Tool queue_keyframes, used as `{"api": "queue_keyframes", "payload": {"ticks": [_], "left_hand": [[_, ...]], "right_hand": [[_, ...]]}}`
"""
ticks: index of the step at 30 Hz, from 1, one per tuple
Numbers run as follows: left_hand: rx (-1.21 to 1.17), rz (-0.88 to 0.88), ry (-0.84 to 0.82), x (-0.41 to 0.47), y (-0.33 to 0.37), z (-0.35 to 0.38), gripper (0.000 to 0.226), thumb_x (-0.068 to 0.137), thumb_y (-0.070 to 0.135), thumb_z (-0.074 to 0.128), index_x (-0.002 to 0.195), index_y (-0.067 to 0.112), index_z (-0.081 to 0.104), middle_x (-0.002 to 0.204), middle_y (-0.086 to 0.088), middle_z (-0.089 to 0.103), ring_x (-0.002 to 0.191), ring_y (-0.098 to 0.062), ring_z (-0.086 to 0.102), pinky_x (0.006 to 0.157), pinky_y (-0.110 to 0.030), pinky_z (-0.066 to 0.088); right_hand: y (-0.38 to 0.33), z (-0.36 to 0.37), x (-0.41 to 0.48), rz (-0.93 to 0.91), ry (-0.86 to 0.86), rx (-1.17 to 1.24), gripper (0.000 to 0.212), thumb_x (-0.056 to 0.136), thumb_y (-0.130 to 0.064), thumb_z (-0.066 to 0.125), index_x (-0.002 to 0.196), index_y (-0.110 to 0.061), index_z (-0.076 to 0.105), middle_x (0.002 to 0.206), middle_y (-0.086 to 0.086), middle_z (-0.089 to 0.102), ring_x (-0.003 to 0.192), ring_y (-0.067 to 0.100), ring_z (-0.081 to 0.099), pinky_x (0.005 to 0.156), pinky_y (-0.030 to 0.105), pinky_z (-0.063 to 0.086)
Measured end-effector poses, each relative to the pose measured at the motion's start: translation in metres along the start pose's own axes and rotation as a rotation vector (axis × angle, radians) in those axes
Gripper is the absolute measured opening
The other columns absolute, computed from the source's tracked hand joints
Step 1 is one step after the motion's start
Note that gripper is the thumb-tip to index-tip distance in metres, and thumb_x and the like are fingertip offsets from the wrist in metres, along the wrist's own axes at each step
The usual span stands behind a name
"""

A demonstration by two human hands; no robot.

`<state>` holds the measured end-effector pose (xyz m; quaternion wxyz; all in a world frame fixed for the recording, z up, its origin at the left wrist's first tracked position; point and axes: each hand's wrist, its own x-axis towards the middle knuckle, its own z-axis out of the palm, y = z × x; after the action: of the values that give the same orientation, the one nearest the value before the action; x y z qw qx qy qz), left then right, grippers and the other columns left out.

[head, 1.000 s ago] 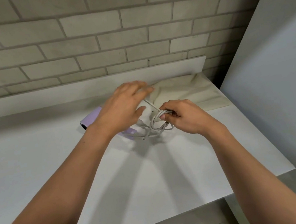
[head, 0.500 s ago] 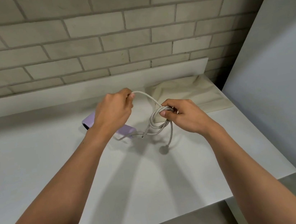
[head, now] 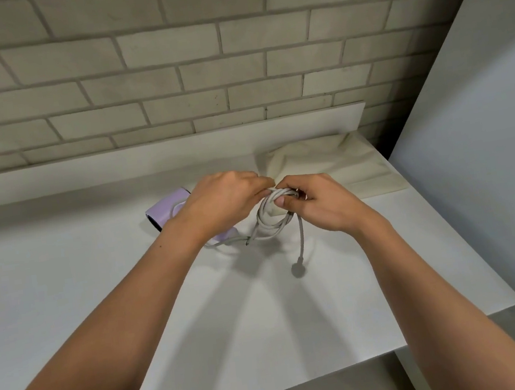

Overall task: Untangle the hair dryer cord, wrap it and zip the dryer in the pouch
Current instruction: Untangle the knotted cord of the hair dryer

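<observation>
Pinching the coiled cord [head: 269, 223], the right hand [head: 326, 207] meets the left hand [head: 223, 204], which grips a strand; hair dryer [head: 166, 210] and pouch [head: 347, 166] lie on the surface [head: 97, 281].

Both hands, left [head: 227, 202] and right [head: 319, 203], grip the looped cord [head: 269, 219] (plug [head: 298, 268] dangling).

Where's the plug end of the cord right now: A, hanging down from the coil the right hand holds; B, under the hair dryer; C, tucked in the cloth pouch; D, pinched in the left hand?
A: the plug dangles on a loose strand below the coiled cord gripped in the right hand.
</observation>
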<state>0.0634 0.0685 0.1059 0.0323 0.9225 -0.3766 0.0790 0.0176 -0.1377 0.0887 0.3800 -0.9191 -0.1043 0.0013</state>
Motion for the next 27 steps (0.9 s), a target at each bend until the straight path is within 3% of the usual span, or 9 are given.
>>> {"api": "queue_keyframes", "payload": {"ticks": [4, 9, 11, 13, 16, 18, 22, 24, 27], "left_hand": [[-0.166, -0.186, 0.136, -0.003, -0.006, 0.006, 0.032, 0.107, 0.048, 0.035, 0.119, 0.031, 0.061, 0.104, 0.008, 0.074, 0.095, -0.029, 0.069, 0.076, -0.043, 0.055], [-0.635, -0.502, 0.351, -0.015, -0.02, 0.004, 0.027, 0.107, 0.042, 0.04, 0.108, 0.026, 0.063, 0.086, 0.016, 0.074, 0.067, -0.009, 0.073, 0.073, -0.039, 0.059], [-0.625, -0.551, 0.27, -0.02, -0.03, 0.004, 0.028, 0.107, 0.04, 0.041, 0.108, 0.025, 0.064, 0.084, 0.014, 0.074, 0.069, -0.01, 0.073, 0.074, -0.041, 0.06], [-0.485, -0.561, 0.127, -0.025, -0.038, 0.006, 0.026, 0.106, 0.036, 0.043, 0.108, 0.023, 0.065, 0.093, 0.007, 0.074, 0.088, -0.023, 0.072, 0.079, -0.045, 0.058], [-0.222, -0.46, 0.092, -0.028, -0.041, 0.006, 0.042, 0.101, 0.024, 0.055, 0.143, 0.02, 0.053, 0.139, -0.005, 0.059, 0.124, -0.033, 0.055, 0.096, -0.046, 0.051], [-0.187, -0.272, 0.172, -0.027, -0.033, 0.0, 0.059, 0.096, 0.019, 0.063, 0.152, 0.019, 0.044, 0.15, -0.004, 0.05, 0.134, -0.03, 0.048, 0.107, -0.04, 0.039], [-0.098, 0.078, 0.15, -0.017, -0.021, 0.002, 0.044, 0.096, 0.021, 0.062, 0.139, 0.018, 0.06, 0.137, -0.006, 0.061, 0.127, -0.032, 0.056, 0.111, -0.044, 0.04], [-0.062, 0.08, 0.066, -0.016, -0.013, 0.0, 0.035, 0.102, 0.024, 0.053, 0.136, 0.023, 0.061, 0.122, -0.001, 0.067, 0.115, -0.031, 0.061, 0.102, -0.044, 0.048], [-0.038, -0.112, -0.041, -0.014, -0.008, -0.006, 0.031, 0.108, 0.041, 0.036, 0.128, 0.032, 0.059, 0.113, 0.006, 0.068, 0.105, -0.029, 0.065, 0.082, -0.044, 0.054]], "right_hand": [[0.003, 0.002, -0.001, 0.021, 0.075, 0.08, 0.007, 0.097, -0.03, 0.064, 0.093, -0.029, 0.069, 0.079, -0.004, 0.067, 0.079, 0.019, 0.059, 0.073, 0.037, 0.048], [0.008, 0.005, -0.003, 0.065, 0.044, 0.068, 0.012, 0.097, -0.026, 0.065, 0.086, -0.03, 0.066, 0.068, -0.022, 0.061, 0.068, 0.002, 0.053, 0.062, 0.018, 0.039], [0.007, 0.005, -0.003, 0.068, 0.045, 0.068, 0.012, 0.098, -0.026, 0.065, 0.085, -0.027, 0.066, 0.069, -0.017, 0.062, 0.066, 0.003, 0.052, 0.059, 0.016, 0.038], [0.005, 0.005, -0.002, 0.063, 0.048, 0.061, 0.013, 0.098, -0.026, 0.064, 0.085, -0.027, 0.066, 0.071, -0.012, 0.062, 0.066, 0.004, 0.051, 0.059, 0.017, 0.038], [0.0, 0.004, 0.001, 0.058, 0.03, 0.014, 0.015, 0.098, -0.028, 0.063, 0.084, -0.03, 0.066, 0.064, -0.012, 0.061, 0.061, 0.007, 0.054, 0.057, 0.019, 0.041], [-0.004, 0.005, 0.002, 0.056, 0.004, -0.015, 0.015, 0.099, -0.03, 0.061, 0.085, -0.028, 0.066, 0.062, -0.005, 0.061, 0.058, 0.017, 0.061, 0.058, 0.029, 0.047], [-0.014, 0.005, 0.005, 0.017, 0.003, -0.035, 0.015, 0.1, -0.031, 0.061, 0.086, -0.027, 0.064, 0.062, -0.001, 0.062, 0.057, 0.018, 0.061, 0.059, 0.031, 0.047], [-0.018, 0.005, 0.004, -0.011, 0.02, -0.049, 0.016, 0.1, -0.031, 0.062, 0.084, -0.03, 0.063, 0.064, -0.002, 0.063, 0.062, 0.016, 0.059, 0.061, 0.031, 0.045], [-0.017, 0.006, 0.002, 0.004, 0.023, -0.015, 0.013, 0.1, -0.03, 0.062, 0.087, -0.028, 0.065, 0.064, 0.0, 0.061, 0.055, 0.014, 0.061, 0.053, 0.028, 0.044]]}}
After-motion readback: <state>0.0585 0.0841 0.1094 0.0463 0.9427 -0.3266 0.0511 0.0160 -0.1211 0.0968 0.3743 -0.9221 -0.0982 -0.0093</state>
